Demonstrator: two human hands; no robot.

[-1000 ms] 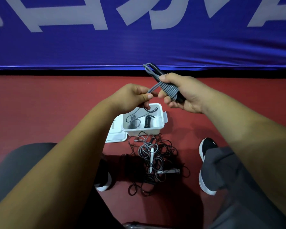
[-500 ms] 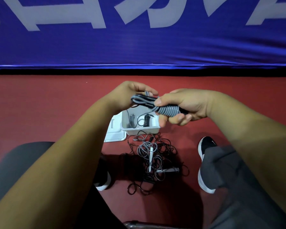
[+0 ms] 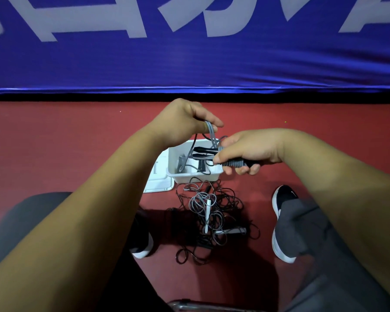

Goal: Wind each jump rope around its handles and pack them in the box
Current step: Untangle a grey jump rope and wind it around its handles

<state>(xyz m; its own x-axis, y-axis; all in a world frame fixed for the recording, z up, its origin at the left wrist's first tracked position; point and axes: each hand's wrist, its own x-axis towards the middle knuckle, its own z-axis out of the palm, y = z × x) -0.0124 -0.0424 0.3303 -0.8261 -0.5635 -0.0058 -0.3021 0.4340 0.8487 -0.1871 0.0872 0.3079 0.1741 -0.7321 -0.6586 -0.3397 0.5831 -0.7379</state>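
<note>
Grey rope (image 3: 211,134), seemingly in left fingers (image 3: 212,121)

Red floor (image 3: 54,154) beneath blue lettered banner (image 3: 189,64)

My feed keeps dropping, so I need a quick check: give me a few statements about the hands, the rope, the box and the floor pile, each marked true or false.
1. The right hand grips a grey jump rope wound round its handles. True.
2. The left hand holds nothing. False: it pinches the grey jump rope's loose loop.
3. The white box is empty. False: packed ropes already lie in it.
4. A tangle of ropes lies on the floor between the box and the person. True.
5. The lid covers the box. False: it lies on the floor beside the box.
</note>
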